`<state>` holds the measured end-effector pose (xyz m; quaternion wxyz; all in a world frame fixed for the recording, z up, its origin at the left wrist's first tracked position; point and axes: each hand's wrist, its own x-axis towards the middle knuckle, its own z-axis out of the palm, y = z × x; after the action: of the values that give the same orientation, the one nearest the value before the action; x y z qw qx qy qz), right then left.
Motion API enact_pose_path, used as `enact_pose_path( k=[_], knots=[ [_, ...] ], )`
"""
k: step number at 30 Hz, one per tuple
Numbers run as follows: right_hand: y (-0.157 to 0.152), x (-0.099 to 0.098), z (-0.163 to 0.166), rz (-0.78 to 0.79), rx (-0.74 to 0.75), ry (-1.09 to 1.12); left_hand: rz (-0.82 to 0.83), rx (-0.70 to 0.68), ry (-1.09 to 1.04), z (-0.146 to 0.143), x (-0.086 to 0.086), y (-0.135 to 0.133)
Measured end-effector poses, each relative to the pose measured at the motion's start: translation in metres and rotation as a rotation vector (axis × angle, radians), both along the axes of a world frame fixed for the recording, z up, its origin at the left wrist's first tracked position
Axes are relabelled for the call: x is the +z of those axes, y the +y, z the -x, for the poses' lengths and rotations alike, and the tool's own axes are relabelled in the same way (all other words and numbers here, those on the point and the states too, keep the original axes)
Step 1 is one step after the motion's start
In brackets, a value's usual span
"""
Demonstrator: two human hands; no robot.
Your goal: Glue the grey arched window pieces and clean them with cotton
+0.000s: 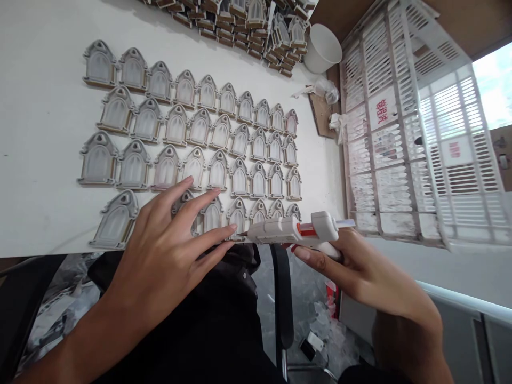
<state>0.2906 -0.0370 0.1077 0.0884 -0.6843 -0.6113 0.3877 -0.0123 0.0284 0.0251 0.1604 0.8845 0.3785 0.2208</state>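
Observation:
Several rows of small grey arch-shaped window pieces (224, 138) lie flat on a white table (36, 176). My left hand (168, 250) lies open over the nearest row at the table's front edge, fingers spread and pointing right. My right hand (360, 277) grips a white glue gun (292, 230) with an orange trigger. The gun's nozzle points left and nearly meets my left fingertips, by a piece (237, 216) in the nearest row.
Stacks of more arch pieces (248, 21) sit at the table's far edge beside a white cup (322, 48). White slatted plastic crates (404, 122) stand to the right. A black chair frame (282, 298) and scraps on the floor lie below.

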Motion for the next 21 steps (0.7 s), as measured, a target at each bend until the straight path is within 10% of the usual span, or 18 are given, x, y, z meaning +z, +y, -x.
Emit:
enact_pose_path(
  k=[12,21],
  knots=[
    [-0.001,0.046,0.041,-0.189,0.297,-0.188,0.025,0.004,0.006,-0.001,0.000,0.001],
    [-0.023,0.017,0.013,-0.090,-0.012,0.096,0.025,0.002,0.026,-0.001,0.004,0.000]
  ],
)
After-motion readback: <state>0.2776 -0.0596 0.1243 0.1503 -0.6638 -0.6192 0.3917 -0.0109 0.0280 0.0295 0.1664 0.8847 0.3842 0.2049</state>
